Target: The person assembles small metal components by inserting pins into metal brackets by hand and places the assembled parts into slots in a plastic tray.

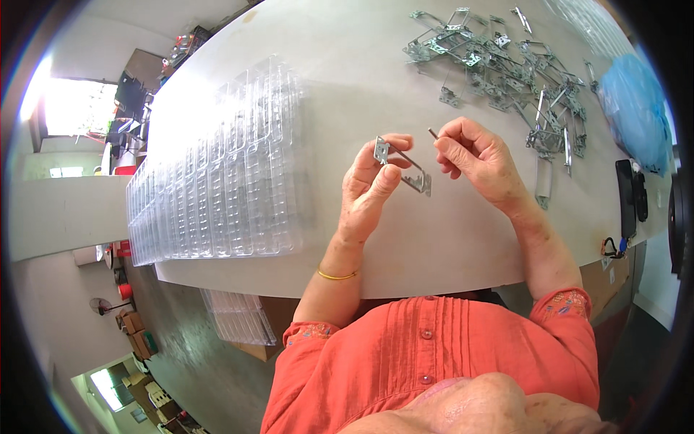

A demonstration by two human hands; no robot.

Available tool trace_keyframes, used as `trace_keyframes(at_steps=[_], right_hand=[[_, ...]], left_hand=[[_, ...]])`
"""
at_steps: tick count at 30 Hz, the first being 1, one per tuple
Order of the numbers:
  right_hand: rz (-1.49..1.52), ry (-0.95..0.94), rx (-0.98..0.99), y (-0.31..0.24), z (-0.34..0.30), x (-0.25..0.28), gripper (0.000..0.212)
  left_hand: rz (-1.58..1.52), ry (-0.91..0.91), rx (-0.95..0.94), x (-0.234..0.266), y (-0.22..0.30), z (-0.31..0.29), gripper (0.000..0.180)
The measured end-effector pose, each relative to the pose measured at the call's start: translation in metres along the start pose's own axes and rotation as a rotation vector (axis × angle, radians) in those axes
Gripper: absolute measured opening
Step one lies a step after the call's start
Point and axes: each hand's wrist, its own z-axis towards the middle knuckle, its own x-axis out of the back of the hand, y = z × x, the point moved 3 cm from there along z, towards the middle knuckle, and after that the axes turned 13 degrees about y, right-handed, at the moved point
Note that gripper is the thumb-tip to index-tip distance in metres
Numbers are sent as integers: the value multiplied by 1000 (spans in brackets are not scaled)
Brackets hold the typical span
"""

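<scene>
My left hand (367, 189) grips a small metal bracket assembly (413, 179), with flat plates at its two ends and thin rods between them. To its right, my right hand (478, 160) pinches a short thin metal rod (433, 133), whose tip sticks out past the thumb and points toward the left hand. The rod and the bracket are apart. Both hands hover over the pale table (405, 249) near its front edge. A loose pile of similar metal brackets (506, 72) lies beyond my right hand at the far right.
On the left of the table stands a clear plastic compartment tray (217, 188), apparently stacked. A blue plastic bag (633, 108) sits at the right edge, with a black flat object (624, 197) nearer me. Below the table at left are more clear trays (238, 318).
</scene>
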Motion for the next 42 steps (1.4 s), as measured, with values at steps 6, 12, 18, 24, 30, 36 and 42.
trace_keyframes(at_steps=[6,12,18,24,30,36,42], right_hand=[[-22,-71,87,-12,-11,-7,7],[33,-93,134,-13,-16,-10,4],[-119,-76,160,-9,-14,-6,5],[-89,-69,185,-11,-15,-8,10],[39,-185,-10,-11,-14,-8,16],[-21,-164,107,4,-12,-9,12],[-16,-60,179,-3,-13,-7,10]], left_hand=[[0,-150,175,-1,-6,-5,46],[60,-164,247,1,-10,-7,47],[124,-103,273,2,-8,-10,45],[230,-69,222,1,2,-5,40],[458,-145,148,-3,4,-5,37],[581,-152,-41,-12,6,-6,29],[532,-223,-37,-13,4,-9,28]])
